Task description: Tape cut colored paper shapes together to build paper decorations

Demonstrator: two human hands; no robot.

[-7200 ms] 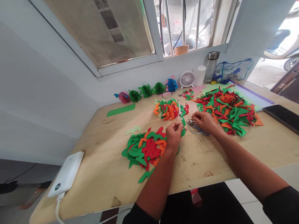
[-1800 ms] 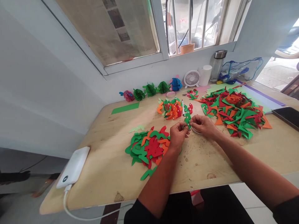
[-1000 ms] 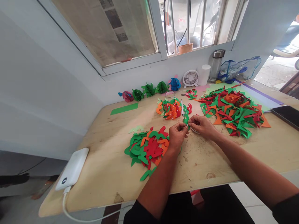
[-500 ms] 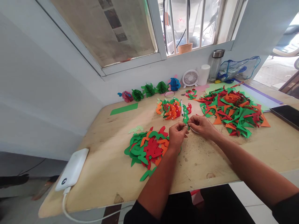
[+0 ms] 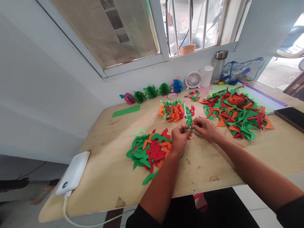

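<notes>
My left hand (image 5: 180, 136) and my right hand (image 5: 203, 127) meet over the wooden table, both pinching a small green paper piece (image 5: 189, 121) with a white spot on it. Left of my left hand lies a pile of green, red and orange wavy cutouts (image 5: 152, 150). Beyond my hands is a second cluster of orange, red and green cutouts (image 5: 173, 111), with a white pen (image 5: 184, 109) beside it. To the right of my right hand spreads a heap of angular paper scraps (image 5: 244, 110).
A power bank (image 5: 74, 171) with a white cable lies on the table's left. Along the wall stand folded paper figures (image 5: 151, 91), a fan (image 5: 193, 79), a glass bottle (image 5: 218, 67) and a clear bag (image 5: 243, 69). A phone (image 5: 291, 117) lies at the right edge.
The green piece between my fingers has shifted slightly and shows a little more. My hands have hardly moved.
</notes>
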